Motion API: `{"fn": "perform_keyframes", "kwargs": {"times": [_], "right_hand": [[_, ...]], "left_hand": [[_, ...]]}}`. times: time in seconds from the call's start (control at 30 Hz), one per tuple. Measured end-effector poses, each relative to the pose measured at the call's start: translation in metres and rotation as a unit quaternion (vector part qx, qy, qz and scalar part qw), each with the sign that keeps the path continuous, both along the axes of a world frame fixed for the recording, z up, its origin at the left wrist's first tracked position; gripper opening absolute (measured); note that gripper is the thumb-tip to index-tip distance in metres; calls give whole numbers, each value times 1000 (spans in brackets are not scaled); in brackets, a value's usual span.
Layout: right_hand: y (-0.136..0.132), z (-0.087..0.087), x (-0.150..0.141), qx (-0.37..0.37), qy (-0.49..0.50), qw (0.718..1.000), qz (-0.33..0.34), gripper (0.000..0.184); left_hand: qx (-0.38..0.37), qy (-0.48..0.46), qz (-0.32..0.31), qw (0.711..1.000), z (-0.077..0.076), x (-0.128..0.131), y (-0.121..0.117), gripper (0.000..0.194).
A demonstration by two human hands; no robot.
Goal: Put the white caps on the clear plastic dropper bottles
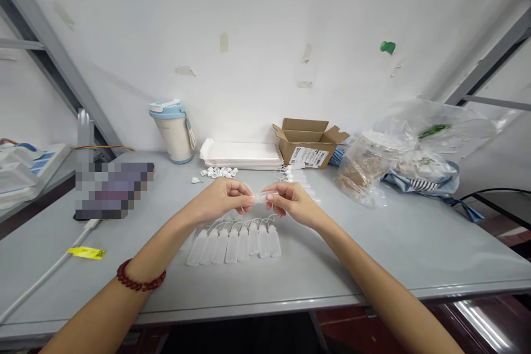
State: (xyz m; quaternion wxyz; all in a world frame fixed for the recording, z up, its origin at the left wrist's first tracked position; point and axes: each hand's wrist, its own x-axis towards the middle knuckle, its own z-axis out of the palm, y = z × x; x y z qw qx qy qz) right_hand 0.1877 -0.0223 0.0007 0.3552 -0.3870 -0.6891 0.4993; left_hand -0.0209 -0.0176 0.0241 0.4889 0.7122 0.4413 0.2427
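Both hands meet above the middle of the table around one small translucent plastic bottle [265, 195]. My left hand [226, 199] pinches its left end, where a cap or neck is mostly hidden by the fingers. Around the bottle's right part, the fingers of my right hand [292, 202] are closed. Below the hands lies a row of similar flat translucent bottles [233, 244], with thin tubes [249, 222] at their necks. Behind my left hand is a small pile of white caps [222, 172]. More bottles [296, 177] lie beyond my right hand, partly covered by it.
At the back stand a cream tumbler [174, 133] with a blue lid, a stack of white trays [243, 154] and an open cardboard box [307, 146]. Plastic bags [369, 160] lie at the right. At the left, a phone [116, 191] connects to a white cable [45, 276].
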Motion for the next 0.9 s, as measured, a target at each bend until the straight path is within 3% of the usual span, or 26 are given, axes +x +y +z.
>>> {"fn": "perform_keyframes", "kwargs": {"times": [0.2, 0.33, 0.5, 0.7, 0.9], "right_hand": [[1, -2, -4, -6, 21, 999, -31, 35], [2, -3, -5, -1, 51, 998, -44, 36], [-2, -5, -9, 16, 50, 997, -57, 34], [-3, -10, -12, 3, 50, 996, -69, 35], [-2, -8, -12, 11, 66, 995, -78, 36]], "left_hand": [[98, -9, 55, 994, -3, 5, -1, 21], [44, -73, 53, 995, -5, 6, 1, 25], [-67, -88, -32, 993, -9, 0, 5, 32], [58, -25, 11, 998, -8, 3, 3, 20], [36, -72, 6, 997, -6, 9, 0, 26]]}}
